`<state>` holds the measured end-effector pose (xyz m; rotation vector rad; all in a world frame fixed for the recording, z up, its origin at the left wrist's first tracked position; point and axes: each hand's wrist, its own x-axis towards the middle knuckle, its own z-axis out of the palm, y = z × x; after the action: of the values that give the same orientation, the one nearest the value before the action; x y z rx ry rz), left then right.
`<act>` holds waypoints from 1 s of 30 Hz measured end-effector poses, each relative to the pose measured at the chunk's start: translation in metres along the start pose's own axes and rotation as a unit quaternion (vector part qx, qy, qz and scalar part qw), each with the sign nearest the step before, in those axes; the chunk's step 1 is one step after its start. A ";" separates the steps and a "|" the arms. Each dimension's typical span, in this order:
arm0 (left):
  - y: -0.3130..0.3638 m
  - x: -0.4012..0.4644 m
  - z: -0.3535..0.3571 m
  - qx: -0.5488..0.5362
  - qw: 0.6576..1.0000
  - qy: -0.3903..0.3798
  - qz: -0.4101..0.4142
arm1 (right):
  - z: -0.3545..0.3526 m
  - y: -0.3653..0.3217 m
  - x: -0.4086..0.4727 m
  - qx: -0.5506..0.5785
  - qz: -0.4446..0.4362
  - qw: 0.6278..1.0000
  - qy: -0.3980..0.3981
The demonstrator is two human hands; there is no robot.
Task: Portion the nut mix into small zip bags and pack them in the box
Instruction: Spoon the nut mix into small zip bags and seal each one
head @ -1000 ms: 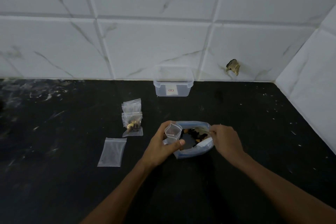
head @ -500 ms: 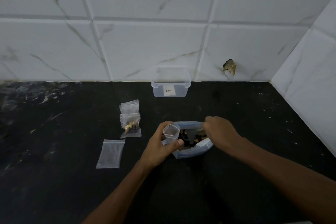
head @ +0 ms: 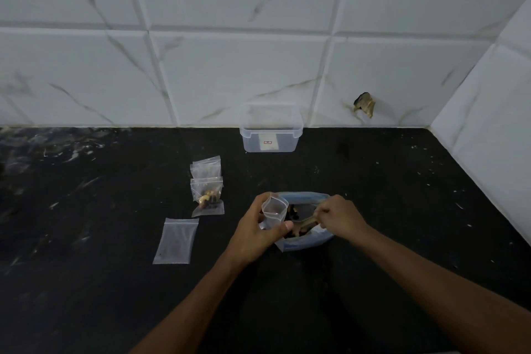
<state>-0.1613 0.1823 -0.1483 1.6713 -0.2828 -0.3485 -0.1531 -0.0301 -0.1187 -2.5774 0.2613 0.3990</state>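
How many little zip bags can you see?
4, maybe more hidden: one open in the left hand, one flat empty bag on the counter, one with nuts, and one behind it.

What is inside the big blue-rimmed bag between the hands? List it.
Inside the big bag lies dark nut mix with a few pale pieces. The right hand reaches in, and the left hand with its small zip bag covers the rest.

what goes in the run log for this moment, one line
step: filling small zip bag | left hand: holds it open | right hand: pinching nuts in big nut mix bag | filled bag: on counter | box: looks empty
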 end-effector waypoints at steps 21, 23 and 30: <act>0.008 0.002 -0.005 0.050 0.998 0.031 -0.015 | -0.019 0.011 -0.024 0.398 0.215 0.892 -0.014; 0.012 0.004 -0.004 0.089 0.995 0.045 0.002 | -0.034 0.010 -0.031 0.399 0.207 0.893 -0.013; 0.025 0.018 0.006 0.204 0.972 0.105 0.040 | -0.092 -0.013 -0.049 0.405 0.129 0.905 0.022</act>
<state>-0.1462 0.1665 -0.1256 2.0765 -0.2736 -0.0497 -0.1751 -0.0612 -0.0210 -1.7337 0.6387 0.2468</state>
